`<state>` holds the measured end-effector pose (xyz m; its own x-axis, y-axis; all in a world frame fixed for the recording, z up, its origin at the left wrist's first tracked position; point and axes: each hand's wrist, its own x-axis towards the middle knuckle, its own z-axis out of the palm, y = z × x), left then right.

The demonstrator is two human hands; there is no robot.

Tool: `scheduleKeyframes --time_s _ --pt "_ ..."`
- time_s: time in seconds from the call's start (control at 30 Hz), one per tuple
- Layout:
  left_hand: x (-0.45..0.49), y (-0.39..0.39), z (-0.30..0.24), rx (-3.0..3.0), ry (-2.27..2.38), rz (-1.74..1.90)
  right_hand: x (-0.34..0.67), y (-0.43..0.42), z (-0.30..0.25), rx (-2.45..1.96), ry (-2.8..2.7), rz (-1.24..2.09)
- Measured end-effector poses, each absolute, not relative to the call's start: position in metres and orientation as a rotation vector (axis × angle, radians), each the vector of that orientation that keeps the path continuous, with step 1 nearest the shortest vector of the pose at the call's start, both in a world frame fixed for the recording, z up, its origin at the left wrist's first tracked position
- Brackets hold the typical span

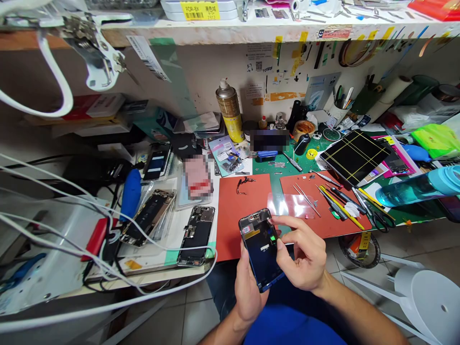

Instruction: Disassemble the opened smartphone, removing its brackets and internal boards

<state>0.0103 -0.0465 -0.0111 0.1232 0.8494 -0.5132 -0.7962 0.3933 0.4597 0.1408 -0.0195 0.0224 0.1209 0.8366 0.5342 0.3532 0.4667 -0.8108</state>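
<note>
My left hand (247, 287) grips the lower left side of a phone screen (264, 261), its dark back facing up and tilted. On that back are a white label, a copper-coloured strip and a small green piece (272, 238). My right hand (304, 251) is at the screen's upper right edge, index fingertip on the top corner and thumb beside the green piece. Whether a small part sits between those fingertips is hidden. Behind the screen lie a reddish-brown mat (240, 201) with a thin black flex cable (246, 182) and a clear plastic sheet (283, 205).
An opened phone (196, 235) and another phone body (149, 218) lie left, with white cables (108, 261) crossing in front. Tweezers (305, 199), scissors (381, 218) and a blue bottle (417, 187) are right. A spray can (230, 112) stands behind; a shelf (223, 31) overhangs the bench.
</note>
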Motion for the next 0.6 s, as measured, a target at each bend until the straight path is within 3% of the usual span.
scheduleKeyframes --time_s 0.6 --pt "0.009 -0.045 -0.007 0.114 0.704 1.184 0.151 -0.005 0.03 -0.879 -1.533 0.566"
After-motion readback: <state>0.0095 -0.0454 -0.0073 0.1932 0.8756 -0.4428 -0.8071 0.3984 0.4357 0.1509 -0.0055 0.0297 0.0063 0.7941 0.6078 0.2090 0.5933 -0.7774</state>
